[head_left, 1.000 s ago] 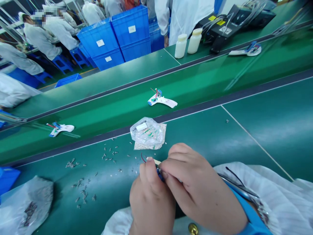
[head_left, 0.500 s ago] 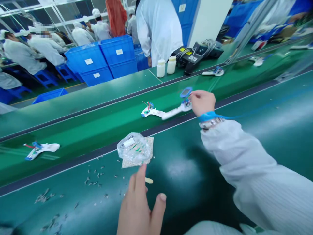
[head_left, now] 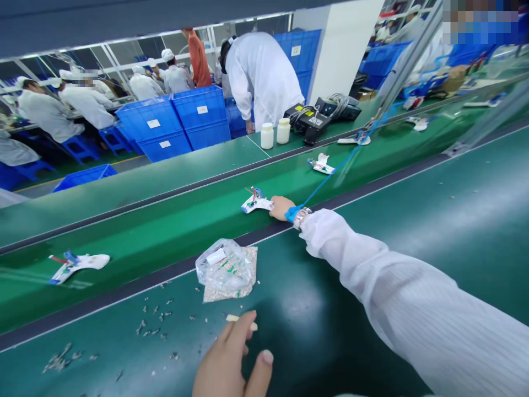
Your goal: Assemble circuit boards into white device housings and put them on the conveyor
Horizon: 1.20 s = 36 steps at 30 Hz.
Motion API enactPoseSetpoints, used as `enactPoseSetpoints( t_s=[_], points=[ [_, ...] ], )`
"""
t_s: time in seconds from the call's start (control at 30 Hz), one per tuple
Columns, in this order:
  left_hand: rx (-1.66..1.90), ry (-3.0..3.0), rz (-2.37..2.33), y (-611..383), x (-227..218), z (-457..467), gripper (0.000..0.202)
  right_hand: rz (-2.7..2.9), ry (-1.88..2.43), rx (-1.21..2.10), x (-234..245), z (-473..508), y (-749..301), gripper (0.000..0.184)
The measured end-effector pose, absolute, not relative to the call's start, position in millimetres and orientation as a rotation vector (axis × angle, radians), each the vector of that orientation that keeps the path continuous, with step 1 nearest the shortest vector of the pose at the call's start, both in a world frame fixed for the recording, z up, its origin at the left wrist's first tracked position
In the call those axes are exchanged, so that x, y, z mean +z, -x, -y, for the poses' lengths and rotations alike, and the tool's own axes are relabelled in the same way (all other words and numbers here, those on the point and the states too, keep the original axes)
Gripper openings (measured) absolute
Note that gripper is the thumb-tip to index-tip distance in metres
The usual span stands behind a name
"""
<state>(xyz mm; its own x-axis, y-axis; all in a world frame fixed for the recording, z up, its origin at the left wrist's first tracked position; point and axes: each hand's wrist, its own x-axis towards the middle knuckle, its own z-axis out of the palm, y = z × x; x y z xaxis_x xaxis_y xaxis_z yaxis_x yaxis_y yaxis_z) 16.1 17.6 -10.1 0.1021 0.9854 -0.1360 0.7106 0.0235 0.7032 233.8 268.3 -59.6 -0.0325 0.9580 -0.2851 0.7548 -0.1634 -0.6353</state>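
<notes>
My right hand (head_left: 282, 208) reaches over the green conveyor belt (head_left: 165, 220), its fingertips beside the tail of a white wired device (head_left: 256, 202). It holds nothing I can see, and a blue wrist strap (head_left: 293, 213) trails a blue cord from its wrist. Farther right on the belt lies a similar white device (head_left: 320, 164). At the bottom of the view, my left hand (head_left: 231, 358) has its fingers apart, holding nothing. Its fingertips are at a small cream-coloured stick (head_left: 240, 321) lying on the teal bench top (head_left: 330, 309).
A clear plastic bag (head_left: 225, 267) rests on a speckled sheet (head_left: 229, 295) near the belt's edge. Several small metal parts (head_left: 152, 325) are scattered on the bench. Another white device (head_left: 78, 266) rides the belt at left. Blue crates and co-workers in white stand beyond.
My right hand has let go of the white device with the blue loop, and a device now lies farther right on the belt. That hand has shifted left along the belt.
</notes>
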Motion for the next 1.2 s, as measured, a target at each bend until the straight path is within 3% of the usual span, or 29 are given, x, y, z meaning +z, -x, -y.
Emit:
enactPoseSetpoints(
  t_s=[0.13, 0.27, 0.33, 0.43, 0.53, 0.77, 0.9, 0.97, 1.07, 1.2],
  points=[
    [0.993, -1.387, -1.716, -16, -20, -25, 0.035, 1.872, 1.49, 1.469, -33, -219, -224, 0.033],
    [1.26, -1.136, -1.474, -16, -17, -31, 0.049, 1.826, 0.893, 2.038, -17, -150, -207, 0.069],
    [1.266, -1.204, -1.471, -17, -11, -29, 0.056, 1.719, 0.657, 2.283, -16, -123, -198, 0.076],
    [1.347, -1.471, -1.643, -21, -1, -23, 0.05, 1.29, 0.201, 2.664, -24, -95, -188, 0.066],
    [1.47, -1.71, -1.818, -26, 2, -20, 0.041, 0.903, -0.157, 2.808, -36, -79, -179, 0.057],
    [1.529, -1.91, -2.004, -17, -7, -8, 0.041, 0.605, -0.408, 2.762, -54, -56, -168, 0.056],
    [1.702, -1.459, -1.546, -14, -1, -14, 0.039, 0.691, -0.503, 2.803, -58, -56, -170, 0.056],
    [1.731, -1.119, -1.234, -13, 4, -21, 0.034, 0.963, -0.302, 2.817, -50, -63, -174, 0.06],
    [1.706, -0.801, -1.008, -12, 9, -28, 0.031, 1.427, 0.365, 2.38, -25, -77, -180, 0.06],
    [1.675, -0.865, -1.101, -13, 11, -26, 0.029, 1.547, 0.96, 1.448, 17, -84, -180, 0.033]
  ],
)
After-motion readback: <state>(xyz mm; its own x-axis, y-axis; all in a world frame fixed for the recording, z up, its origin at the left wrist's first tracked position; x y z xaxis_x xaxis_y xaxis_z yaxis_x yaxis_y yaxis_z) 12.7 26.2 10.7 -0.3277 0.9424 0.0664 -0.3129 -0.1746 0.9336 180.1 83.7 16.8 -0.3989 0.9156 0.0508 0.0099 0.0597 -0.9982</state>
